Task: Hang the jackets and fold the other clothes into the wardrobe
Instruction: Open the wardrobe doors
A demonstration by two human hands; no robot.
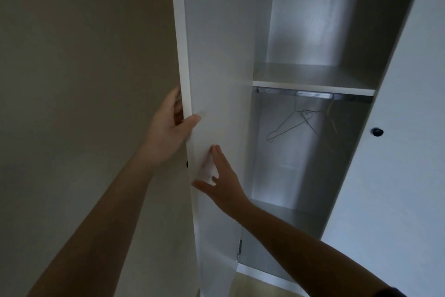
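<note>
While the wardrobe (308,20) stands straight in front of me, its left door (216,56) is swung out toward me, and both of my hands are on that door. My left hand (168,133) grips the door's free edge: the thumb lies across the inner face and the fingers curl round behind it. My right hand (221,183) sits lower on the same inner face, fingers straight and close together, thumb spread out to the side, touching the panel without curling round anything.

Past the door, the open compartment has a white shelf (313,85) across it, with a rail (313,95) right beneath. Thin wire hangers (289,125) hang from the rail, tilted and overlapping; I cannot tell how many. A metal hinge (239,248) shows low down, where the door meets the wardrobe.

To the right, the right door (404,80) is closed and carries a small black knob (376,132). A plain beige wall (84,80) fills the left side, and a strip of yellowish floor (252,287) shows below the wardrobe's base. A dark sleeve (391,293) edges my right arm at the bottom corner.
</note>
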